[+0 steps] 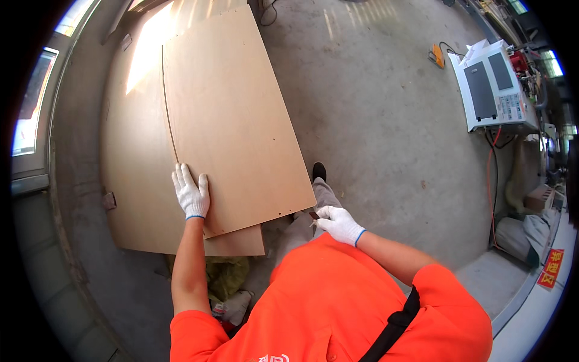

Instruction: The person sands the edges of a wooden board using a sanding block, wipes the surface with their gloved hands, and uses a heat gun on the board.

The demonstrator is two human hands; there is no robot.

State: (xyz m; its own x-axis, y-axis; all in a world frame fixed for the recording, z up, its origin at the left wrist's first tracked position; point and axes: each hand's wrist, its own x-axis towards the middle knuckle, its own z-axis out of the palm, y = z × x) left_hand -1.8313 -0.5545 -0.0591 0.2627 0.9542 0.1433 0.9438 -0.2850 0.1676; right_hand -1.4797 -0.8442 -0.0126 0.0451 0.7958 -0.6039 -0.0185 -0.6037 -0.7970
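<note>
A large light-brown wooden board (229,120) lies on top of another wide board (136,163) of the same colour. My left hand (192,194), in a white knit glove with a blue cuff, rests with its fingers stretched out on the upper board's left edge. Close to that board's near right corner is my right hand (339,224), gloved alike. Its fingers are closed on a small dark brown piece (313,215), whose kind I cannot make out.
A grey-white machine (491,87) stands at the right, with an orange foot pedal (438,55) and hoses. Under the boards' near edge lies a yellowish sack (228,276). A windowed wall (36,114) runs along the left. My shoe (319,172) is on the concrete floor (386,139).
</note>
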